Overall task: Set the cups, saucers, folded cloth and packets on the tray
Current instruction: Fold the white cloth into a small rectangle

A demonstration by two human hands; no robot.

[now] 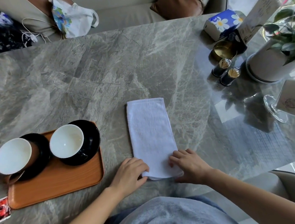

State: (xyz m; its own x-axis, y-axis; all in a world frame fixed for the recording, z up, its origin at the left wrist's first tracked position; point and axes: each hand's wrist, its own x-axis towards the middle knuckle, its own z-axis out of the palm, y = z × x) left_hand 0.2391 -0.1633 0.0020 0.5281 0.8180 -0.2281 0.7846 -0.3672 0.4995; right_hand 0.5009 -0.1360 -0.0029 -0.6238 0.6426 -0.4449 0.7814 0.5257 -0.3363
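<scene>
The folded cloth (pixel 150 134) is laid flat on the bench (pixel 104 71) as a long white strip, just to the right of the tray (pixel 60 185) and apart from it, with its near end taken in both hands. The left grip (pixel 130 173) is closed on the near left corner, fingers curled over the top and the thumb seemingly tucked under the edge. The right grip (pixel 188 165) is closed on the near right corner in the same way, bent fingers on the top face and the thumb along the near fold. Most of the cloth therefore lies beyond the grips, stretched away from the person and unsupported. It is judged to be light, soft and limp terry: if it were lifted by this end alone it would be expected to sag and its layers to slip open, so a hold at both sides near the middle, or a hand slid beneath, would be better advised. Two cups (pixel 67 141) on dark saucers (pixel 92 134) are already set on the tray, leaving its near part bare. A red packet (pixel 1 209) lies on the bench at the tray's near left corner.
</scene>
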